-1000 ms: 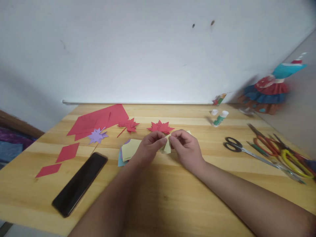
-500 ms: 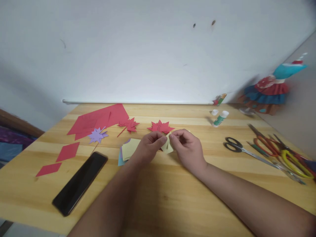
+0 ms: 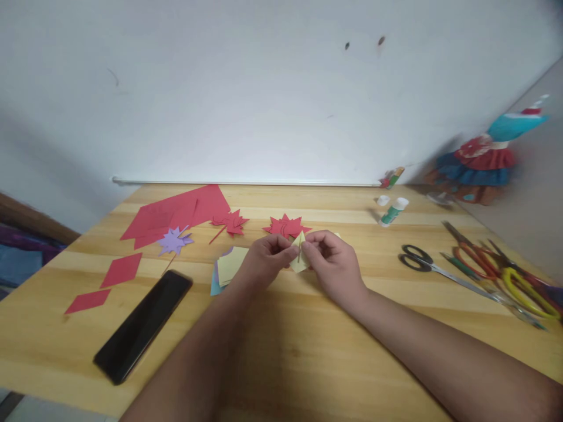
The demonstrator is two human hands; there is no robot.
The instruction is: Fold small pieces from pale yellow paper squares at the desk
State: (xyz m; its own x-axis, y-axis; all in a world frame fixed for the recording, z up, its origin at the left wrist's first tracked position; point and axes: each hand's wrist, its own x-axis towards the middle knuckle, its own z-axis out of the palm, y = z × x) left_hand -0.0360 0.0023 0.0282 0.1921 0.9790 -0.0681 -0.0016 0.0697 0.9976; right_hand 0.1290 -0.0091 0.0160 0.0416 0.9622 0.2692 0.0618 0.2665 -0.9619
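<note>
Between my two hands is a small piece of folded pale yellow paper, with a pointed top and a crease or slit down its middle. My left hand pinches its left side between thumb and fingers. The right side is gripped the same way by my right hand. Just behind the hands lies a red paper star-like cutout. Left of my left hand sits a stack of yellow, purple and blue paper squares, partly covered by that hand.
Red sheets, a red leaf-shaped cutout, a purple cutout, red diamonds and a black phone lie left. A glue stick, scissors, several other tools and a doll figure are right.
The folded yellow paper now shows more fully between my fingers, its two halves brought together into a pointed shape. Both hands stay in nearly the same place.
</note>
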